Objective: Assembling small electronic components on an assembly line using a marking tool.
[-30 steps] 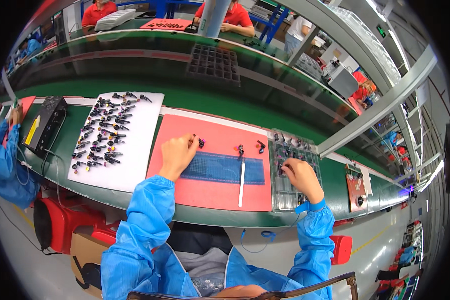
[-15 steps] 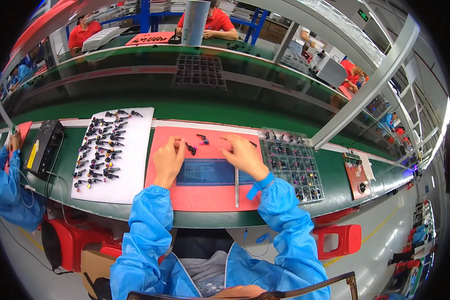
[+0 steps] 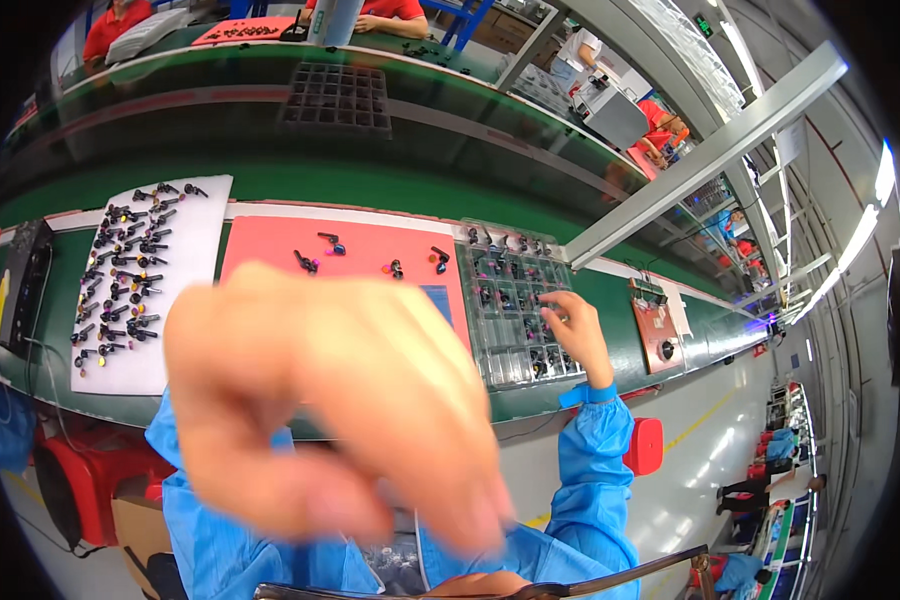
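My left hand [image 3: 340, 390] is raised close to the camera, large and blurred. Its fingers look bent, but the smear hides whether they hold anything. Behind it lies a pink mat [image 3: 270, 235] with several small black stemmed pieces that look like earbuds [image 3: 393, 268]. A corner of a blue printed sheet [image 3: 436, 296] shows past the hand; the rest is covered. Over a clear compartment tray [image 3: 510, 370] of similar pieces, my right hand [image 3: 577, 328] has thumb and forefinger a little apart at the tray's right side. Nothing is visible between those tips.
A white foam sheet [image 3: 205, 215] with rows of black pieces lies to the left. Beyond it stands a black box [image 3: 22, 285]. A metal post [image 3: 690, 165] rises behind the tray. Another dark tray [image 3: 337, 98] sits farther back. A wooden fixture [image 3: 656, 335] lies right.
My left hand has risen from the mat towards the camera. The right hand has moved from the mat to the clear tray. The view has shifted, so the bench appears farther left and higher.
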Demonstrator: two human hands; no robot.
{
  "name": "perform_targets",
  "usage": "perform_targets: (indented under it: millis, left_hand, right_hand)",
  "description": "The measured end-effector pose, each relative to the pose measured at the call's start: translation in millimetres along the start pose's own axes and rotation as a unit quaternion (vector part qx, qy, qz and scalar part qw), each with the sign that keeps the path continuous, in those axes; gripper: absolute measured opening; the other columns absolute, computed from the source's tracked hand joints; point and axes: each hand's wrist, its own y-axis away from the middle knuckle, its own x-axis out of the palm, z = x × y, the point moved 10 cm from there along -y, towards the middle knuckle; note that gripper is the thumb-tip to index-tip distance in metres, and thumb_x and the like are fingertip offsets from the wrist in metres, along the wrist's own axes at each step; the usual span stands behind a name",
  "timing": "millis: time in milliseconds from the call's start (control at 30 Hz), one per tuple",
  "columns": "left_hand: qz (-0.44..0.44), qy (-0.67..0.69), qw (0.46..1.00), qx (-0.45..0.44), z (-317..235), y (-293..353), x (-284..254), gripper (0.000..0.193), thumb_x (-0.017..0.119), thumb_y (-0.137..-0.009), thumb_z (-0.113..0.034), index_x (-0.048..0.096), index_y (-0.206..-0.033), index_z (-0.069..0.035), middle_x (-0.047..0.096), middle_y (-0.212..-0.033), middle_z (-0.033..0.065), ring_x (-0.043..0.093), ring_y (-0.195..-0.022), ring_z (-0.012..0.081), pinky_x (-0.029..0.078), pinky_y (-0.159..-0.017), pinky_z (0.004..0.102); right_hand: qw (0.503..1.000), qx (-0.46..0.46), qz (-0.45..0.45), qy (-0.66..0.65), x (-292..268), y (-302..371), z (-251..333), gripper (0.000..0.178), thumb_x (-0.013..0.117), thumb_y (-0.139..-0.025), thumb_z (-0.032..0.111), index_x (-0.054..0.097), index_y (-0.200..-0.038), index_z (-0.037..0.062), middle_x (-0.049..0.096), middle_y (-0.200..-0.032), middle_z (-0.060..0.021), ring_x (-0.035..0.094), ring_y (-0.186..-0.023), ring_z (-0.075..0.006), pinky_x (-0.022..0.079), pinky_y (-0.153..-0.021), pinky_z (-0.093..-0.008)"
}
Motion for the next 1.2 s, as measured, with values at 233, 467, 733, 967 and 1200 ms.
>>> perform_targets:
  millis: [233, 467, 733, 967, 1200]
  left_hand:
    - [0.064, 0.019, 0.998, 0.021, -36, 12, 19, 0.006, 0.062, -0.080, -0.005, 0.068, -0.077, -0.006, 0.067, -0.077, 0.0088, 0.064, -0.071, 0.0191, 0.049, -0.071, 0.0300]
    - [-0.011, -0.022, 1.000, 0.007, -74, 45, 3, 0.009, 0.064, -0.077, 0.001, 0.069, -0.073, -0.006, 0.067, -0.078, 0.0059, 0.065, -0.071, 0.0184, 0.049, -0.071, 0.0299]
    - [-0.070, -0.068, 0.990, 0.099, -76, 39, 12, 0.015, 0.067, -0.070, 0.008, 0.068, -0.064, -0.006, 0.067, -0.076, 0.0016, 0.065, -0.067, 0.0143, 0.049, -0.068, 0.0284]
    - [-0.115, -0.088, 0.979, 0.147, -84, 41, 17, 0.016, 0.066, -0.070, 0.007, 0.068, -0.064, -0.008, 0.066, -0.075, 0.0000, 0.065, -0.070, 0.0111, 0.049, -0.069, 0.0269]
    - [-0.282, -0.139, 0.918, 0.241, -85, 50, 27, 0.030, 0.054, -0.079, -0.002, 0.041, -0.059, -0.019, 0.043, -0.057, -0.0099, 0.047, -0.053, 0.0009, 0.032, -0.055, 0.0170]
  right_hand:
    - [0.994, -0.028, 0.086, -0.055, 62, -20, 21, 0.022, 0.061, -0.079, 0.009, 0.063, -0.101, 0.0037, 0.062, -0.096, -0.0139, 0.064, -0.073, -0.0257, 0.050, -0.066, -0.0331]
    - [0.965, -0.036, 0.200, 0.166, 102, -28, 5, 0.029, 0.053, -0.085, 0.025, 0.055, -0.114, 0.0241, 0.060, -0.105, -0.0105, 0.060, -0.091, -0.0335, 0.050, -0.076, -0.0434]
    - [0.953, 0.012, 0.261, 0.152, 113, -44, -2, 0.025, 0.061, -0.081, 0.033, 0.056, -0.099, 0.0175, 0.061, -0.089, -0.0121, 0.061, -0.083, -0.0350, 0.049, -0.069, -0.0439]
    - [0.979, -0.035, 0.153, 0.131, 108, -42, -1, 0.023, 0.063, -0.079, 0.034, 0.056, -0.089, 0.0148, 0.062, -0.078, -0.0114, 0.062, -0.077, -0.0334, 0.048, -0.065, -0.0444]
    - [0.978, -0.046, 0.113, 0.169, 104, -39, 8, 0.020, 0.059, -0.082, 0.033, 0.056, -0.089, 0.0143, 0.059, -0.081, -0.0117, 0.061, -0.073, -0.0342, 0.048, -0.061, -0.0455]
